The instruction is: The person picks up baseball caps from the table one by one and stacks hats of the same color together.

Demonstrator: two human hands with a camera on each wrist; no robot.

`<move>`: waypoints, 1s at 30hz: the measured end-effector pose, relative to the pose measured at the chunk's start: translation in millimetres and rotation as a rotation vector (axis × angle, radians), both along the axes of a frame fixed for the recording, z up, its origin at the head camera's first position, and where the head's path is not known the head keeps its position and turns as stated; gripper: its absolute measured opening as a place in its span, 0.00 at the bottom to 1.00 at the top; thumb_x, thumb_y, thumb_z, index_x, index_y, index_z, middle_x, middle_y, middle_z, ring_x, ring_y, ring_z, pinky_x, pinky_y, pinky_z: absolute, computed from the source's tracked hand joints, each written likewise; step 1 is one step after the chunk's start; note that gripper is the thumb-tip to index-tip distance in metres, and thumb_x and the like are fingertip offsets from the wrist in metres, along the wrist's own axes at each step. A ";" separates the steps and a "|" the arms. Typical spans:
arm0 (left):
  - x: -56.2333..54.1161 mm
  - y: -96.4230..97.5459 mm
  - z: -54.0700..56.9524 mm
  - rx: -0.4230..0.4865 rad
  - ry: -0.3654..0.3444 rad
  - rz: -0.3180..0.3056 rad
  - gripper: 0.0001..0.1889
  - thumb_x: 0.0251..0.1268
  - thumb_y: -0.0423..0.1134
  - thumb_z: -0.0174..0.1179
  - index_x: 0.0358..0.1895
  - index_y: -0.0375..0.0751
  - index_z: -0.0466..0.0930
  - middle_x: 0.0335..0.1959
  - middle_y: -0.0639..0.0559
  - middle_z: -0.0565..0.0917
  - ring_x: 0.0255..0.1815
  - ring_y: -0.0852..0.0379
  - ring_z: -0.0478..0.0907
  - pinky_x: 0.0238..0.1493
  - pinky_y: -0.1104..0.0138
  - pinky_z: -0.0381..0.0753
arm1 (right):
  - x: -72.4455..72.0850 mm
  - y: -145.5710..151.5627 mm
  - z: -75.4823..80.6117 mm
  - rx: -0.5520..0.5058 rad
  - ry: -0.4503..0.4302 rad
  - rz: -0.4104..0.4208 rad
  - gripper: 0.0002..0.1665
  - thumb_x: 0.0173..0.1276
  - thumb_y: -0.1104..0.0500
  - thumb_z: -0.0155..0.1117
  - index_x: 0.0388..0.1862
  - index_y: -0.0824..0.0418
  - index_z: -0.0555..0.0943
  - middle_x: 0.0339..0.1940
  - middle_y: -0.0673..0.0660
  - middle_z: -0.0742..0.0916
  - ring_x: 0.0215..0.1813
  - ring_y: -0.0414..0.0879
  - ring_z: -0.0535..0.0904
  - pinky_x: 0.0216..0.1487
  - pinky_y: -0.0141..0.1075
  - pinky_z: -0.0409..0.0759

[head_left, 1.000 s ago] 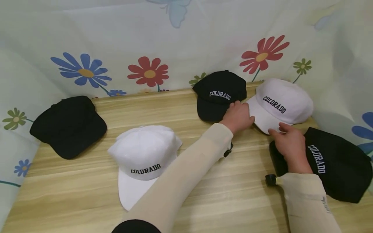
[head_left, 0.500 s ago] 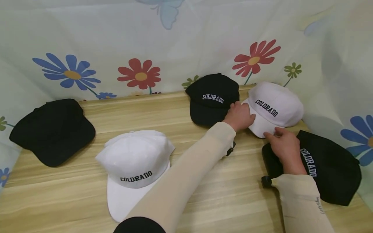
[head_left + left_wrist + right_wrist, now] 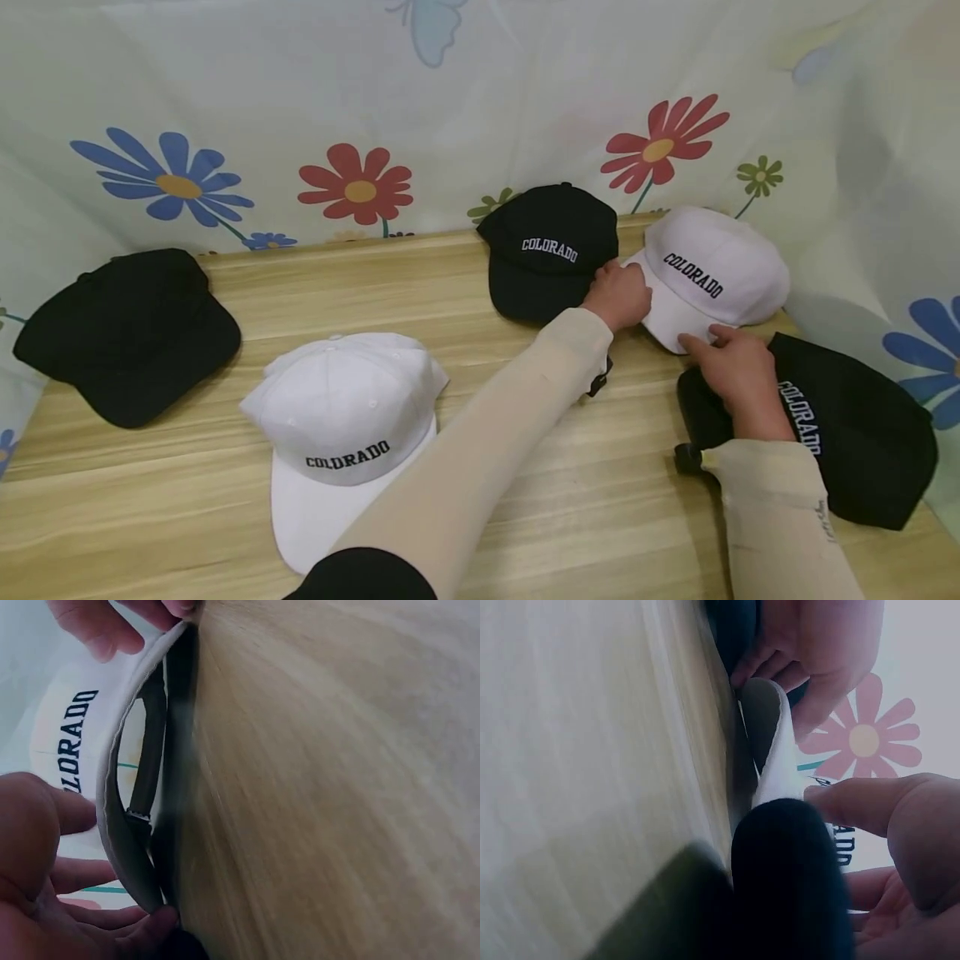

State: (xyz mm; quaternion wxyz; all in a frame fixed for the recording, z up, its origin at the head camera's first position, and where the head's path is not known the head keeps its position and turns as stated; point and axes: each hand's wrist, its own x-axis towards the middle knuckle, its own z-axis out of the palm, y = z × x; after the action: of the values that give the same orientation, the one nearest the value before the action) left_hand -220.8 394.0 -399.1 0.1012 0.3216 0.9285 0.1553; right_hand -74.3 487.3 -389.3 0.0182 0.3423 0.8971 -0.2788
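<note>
A white baseball cap lettered COLORADO sits at the back right, its brim toward me. My left hand pinches one side of that brim, beside a black COLORADO cap. In the left wrist view the thumb of the left hand lies over the brim, with fingertips at its lower edge. My right hand grips the brim's other corner; some of its fingers are hidden. Under and beside the right wrist lies another black COLORADO cap.
At the front of the wooden table stands a second white COLORADO cap, partly behind my left sleeve. A black cap lies at the far left. Flower-printed cloth rises along the back and both sides.
The head view has shifted slightly, so the whole scene sits a little further left. Both hands stay at the white cap's brim, and the caps keep their places.
</note>
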 end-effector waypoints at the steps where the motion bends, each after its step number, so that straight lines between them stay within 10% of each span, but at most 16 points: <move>1: -0.9 -0.7 0.3 -0.004 0.014 -0.010 0.15 0.75 0.49 0.46 0.49 0.46 0.79 0.50 0.50 0.81 0.52 0.53 0.75 0.50 0.66 0.73 | -0.5 -0.3 0.5 -0.011 0.005 -0.006 0.45 0.71 0.37 0.48 0.72 0.72 0.61 0.69 0.75 0.69 0.69 0.71 0.62 0.65 0.61 0.64; 7: -9.3 -4.3 1.7 0.028 -0.013 0.004 0.12 0.70 0.45 0.52 0.45 0.46 0.82 0.46 0.56 0.84 0.48 0.56 0.79 0.46 0.67 0.73 | -1.9 -0.2 -0.1 -0.204 0.110 -0.115 0.44 0.72 0.41 0.50 0.76 0.66 0.56 0.70 0.72 0.69 0.46 0.45 0.85 0.56 0.43 0.78; 11: -13.0 -6.7 6.0 0.050 -0.121 0.045 0.10 0.65 0.45 0.58 0.42 0.45 0.82 0.45 0.56 0.84 0.44 0.59 0.80 0.46 0.67 0.77 | -3.7 3.9 -2.3 -0.408 0.246 -0.221 0.44 0.71 0.45 0.55 0.77 0.63 0.52 0.72 0.69 0.66 0.28 0.24 0.77 0.39 0.27 0.82; 20: -11.8 -19.7 20.1 0.059 -0.264 0.062 0.18 0.57 0.50 0.67 0.47 0.44 0.83 0.53 0.57 0.81 0.56 0.58 0.73 0.55 0.70 0.73 | -6.1 13.0 -1.5 -0.841 0.572 -0.463 0.46 0.64 0.59 0.67 0.76 0.65 0.56 0.45 0.48 0.70 0.30 0.37 0.75 0.30 0.26 0.80; 30: -16.7 -31.8 33.3 0.201 -0.313 0.008 0.14 0.56 0.43 0.69 0.42 0.40 0.79 0.35 0.54 0.80 0.34 0.58 0.73 0.33 0.71 0.72 | -4.7 17.6 5.6 -0.735 0.542 -0.541 0.43 0.54 0.57 0.77 0.69 0.60 0.70 0.41 0.45 0.76 0.27 0.36 0.78 0.30 0.25 0.77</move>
State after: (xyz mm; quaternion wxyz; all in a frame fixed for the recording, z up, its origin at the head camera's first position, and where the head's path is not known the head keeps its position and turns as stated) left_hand -237.5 362.2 -365.8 0.2110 0.2983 0.8826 0.2957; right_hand -79.0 504.8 -383.8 -0.1683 0.4483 0.5923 -0.6480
